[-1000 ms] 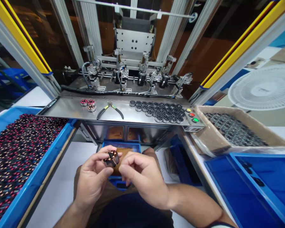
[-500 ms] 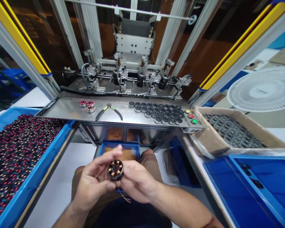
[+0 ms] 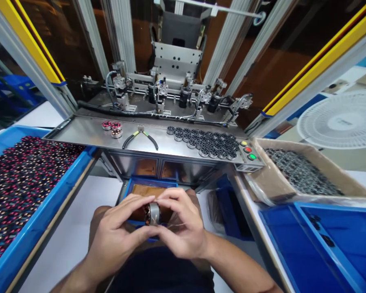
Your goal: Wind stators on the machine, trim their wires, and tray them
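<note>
Now L hand (image 3: 118, 232) & R hand (image 3: 184, 228) grip coil ring (image 3: 154, 213), turned edge-on vs. before.

Fingers of the left hand (image 3: 117, 234) and right hand (image 3: 184, 226) hide the top and bottom of the metal ring (image 3: 154, 214)! A thin wire (image 3: 179, 224) blurs against the right hand. Left of the left hand, the blue bin (image 3: 45, 215) runs off-frame; beyond the right, the white fan (image 3: 341, 121) too.

From my remote seat I can read no text; the hub mark (image 3: 343, 122) on the white fan (image 3: 339, 118) is too blurred.
</note>
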